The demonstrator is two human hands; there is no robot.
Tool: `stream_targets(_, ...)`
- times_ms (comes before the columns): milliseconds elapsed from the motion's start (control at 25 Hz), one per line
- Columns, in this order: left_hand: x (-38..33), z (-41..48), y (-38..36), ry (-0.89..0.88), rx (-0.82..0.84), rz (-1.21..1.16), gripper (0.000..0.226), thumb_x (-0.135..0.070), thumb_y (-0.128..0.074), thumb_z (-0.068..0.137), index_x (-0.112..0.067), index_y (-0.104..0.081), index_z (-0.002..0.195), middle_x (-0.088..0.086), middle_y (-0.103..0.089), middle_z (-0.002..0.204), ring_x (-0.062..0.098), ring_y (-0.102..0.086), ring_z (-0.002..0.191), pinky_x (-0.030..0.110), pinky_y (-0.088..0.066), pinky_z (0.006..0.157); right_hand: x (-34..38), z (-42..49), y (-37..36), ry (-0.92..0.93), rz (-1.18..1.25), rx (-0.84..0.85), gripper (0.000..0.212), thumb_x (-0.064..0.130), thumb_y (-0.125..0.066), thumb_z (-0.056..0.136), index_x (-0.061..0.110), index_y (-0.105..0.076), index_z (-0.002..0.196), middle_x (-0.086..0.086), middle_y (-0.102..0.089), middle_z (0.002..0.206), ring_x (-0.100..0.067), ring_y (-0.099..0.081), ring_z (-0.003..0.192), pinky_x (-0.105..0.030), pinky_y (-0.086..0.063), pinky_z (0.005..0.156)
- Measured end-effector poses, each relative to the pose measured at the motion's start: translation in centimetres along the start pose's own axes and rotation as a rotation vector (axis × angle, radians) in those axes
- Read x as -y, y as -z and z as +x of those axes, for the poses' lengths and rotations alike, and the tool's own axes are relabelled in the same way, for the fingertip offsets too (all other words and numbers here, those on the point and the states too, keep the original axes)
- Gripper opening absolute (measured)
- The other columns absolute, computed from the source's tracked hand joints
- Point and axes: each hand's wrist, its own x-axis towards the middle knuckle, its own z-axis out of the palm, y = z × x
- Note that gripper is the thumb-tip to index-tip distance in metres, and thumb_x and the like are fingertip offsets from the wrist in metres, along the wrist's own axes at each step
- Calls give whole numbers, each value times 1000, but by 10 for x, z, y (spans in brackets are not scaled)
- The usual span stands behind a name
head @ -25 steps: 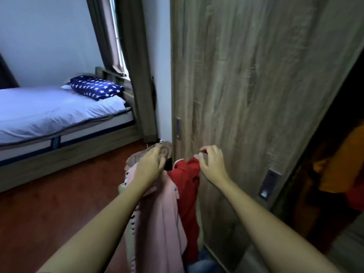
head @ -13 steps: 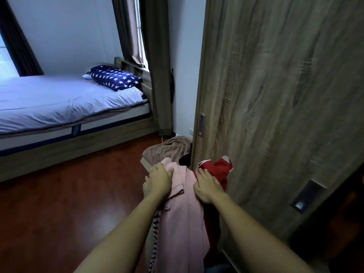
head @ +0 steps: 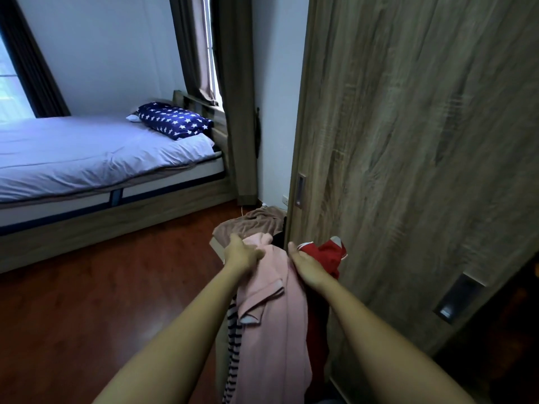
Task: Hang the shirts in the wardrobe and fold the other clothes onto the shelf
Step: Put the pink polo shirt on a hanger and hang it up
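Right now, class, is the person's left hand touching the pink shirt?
Touching. The head view shows the left hand gripping the pink shirt near its top, with no gap.

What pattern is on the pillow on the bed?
The pillow is navy with white stars; head view.

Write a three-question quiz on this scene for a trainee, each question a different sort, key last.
1. Multiple choice: what sits between the pink shirt and the wardrobe door? A) a green towel B) the red garment C) a white jacket
2. True or false: the left hand grips the pink shirt near its top.
3. Fill in: the blue pillow on the bed bears white ____.
Key: 1 B; 2 true; 3 stars.
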Motion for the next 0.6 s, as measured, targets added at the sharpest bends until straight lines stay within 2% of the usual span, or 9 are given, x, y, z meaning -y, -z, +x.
stream_targets(80, 11, -14, -5, -218, -18, -97, 55, -13, -71, 78, -11, -39, 122, 6, -66, 101, 18, -60, 91, 24, -47, 77, 14, 5, 5, -36, 195, 6, 61, 72, -31, 85, 22, -64, 100, -1, -64, 113, -17, -57, 110, -29, -40, 96)
stream_targets(160, 24, -29, -13, -387, 12, -112, 44, -10, -70, 79, -14, -38, 110, 2, -69, 91, 8, -62, 83, 7, -40, 69, 17, 18, 0, -87, 307, 17, 81, 83, -48, 65, 22, -57, 117, -1, -62, 121, -18, -60, 109, -35, -46, 98)
stream_targets(240, 34, -43, -17, -475, 100, -158, 43, -8, -71, 79, -21, -36, 100, 3, -70, 89, 3, -64, 81, 9, -42, 71, 18, 25, -8, -89, 298, -2, 100, 71, -69, 55, 12, -45, 132, -8, -61, 123, -22, -62, 108, -36, -50, 94)
stream_targets(280, 38, -44, -16, -472, 118, -194, 44, -10, -72, 77, -24, -35, 96, 4, -69, 87, 6, -65, 78, 15, -46, 71, 20, 26, -10, -78, 251, -16, 91, 55, -74, 61, 8, -45, 133, -12, -62, 122, -25, -62, 107, -34, -51, 92)
stream_targets(360, 44, -37, -5, -461, -24, -225, 39, -19, -70, 71, -27, -36, 89, 3, -65, 83, 17, -64, 73, 30, -52, 66, 28, 14, -11, -61, 240, -106, 52, 22, -66, 77, 6, -54, 125, -15, -63, 118, -28, -62, 105, -34, -51, 89)
stream_targets(440, 38, -30, 12, -469, -207, -199, 31, -25, -60, 70, -24, -42, 95, 2, -57, 90, 22, -59, 80, 39, -51, 73, 32, 4, -8, -6, 316, -103, 38, 13, -56, 85, 12, -56, 123, -8, -63, 118, -25, -61, 105, -36, -49, 94)
stream_targets(480, 31, -25, 20, -481, -231, -183, 32, -25, -58, 75, -19, -46, 104, 2, -54, 99, 22, -57, 88, 35, -50, 79, 36, -4, -7, 28, 329, -64, 37, 13, -53, 88, 14, -54, 125, -4, -62, 118, -23, -59, 107, -35, -47, 97)
stream_targets(520, 22, -20, 26, -473, -184, -166, 36, -24, -59, 82, -15, -47, 115, 0, -52, 108, 19, -54, 98, 26, -47, 84, 37, -10, -6, 72, 330, -38, 36, 15, -52, 91, 15, -53, 127, -2, -61, 118, -22, -58, 110, -34, -45, 99)
stream_targets(600, 0, -17, 32, -450, 74, -177, 44, -18, -60, 90, -12, -44, 131, -3, -50, 120, 14, -50, 112, 16, -40, 90, 40, -25, 0, 149, 282, -30, 38, 22, -52, 94, 12, -51, 130, -4, -59, 124, -21, -55, 117, -36, -42, 104)
